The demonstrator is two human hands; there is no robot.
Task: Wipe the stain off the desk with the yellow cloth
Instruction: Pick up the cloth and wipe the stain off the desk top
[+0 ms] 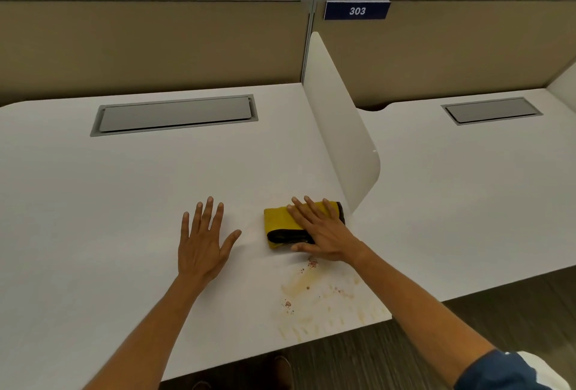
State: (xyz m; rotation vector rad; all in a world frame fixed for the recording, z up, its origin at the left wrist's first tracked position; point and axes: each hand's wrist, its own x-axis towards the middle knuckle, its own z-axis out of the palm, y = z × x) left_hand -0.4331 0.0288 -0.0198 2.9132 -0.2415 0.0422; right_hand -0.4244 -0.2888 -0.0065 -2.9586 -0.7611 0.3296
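Note:
A folded yellow cloth (279, 219) with a dark edge lies on the white desk (124, 202) near its right side. My right hand (321, 230) rests flat on top of the cloth, fingers spread and thumb along its near edge. A yellowish smeared stain (314, 296) with small reddish specks covers the desk just in front of the cloth, reaching the near edge. My left hand (204, 241) lies palm down on the bare desk to the left of the cloth, fingers apart, holding nothing.
A white curved divider panel (339, 121) stands just right of the cloth, separating a neighbouring desk (467, 187). A grey cable hatch (174, 115) sits at the back of the desk. Beige partition walls rise behind, with a blue "303" sign (357, 10).

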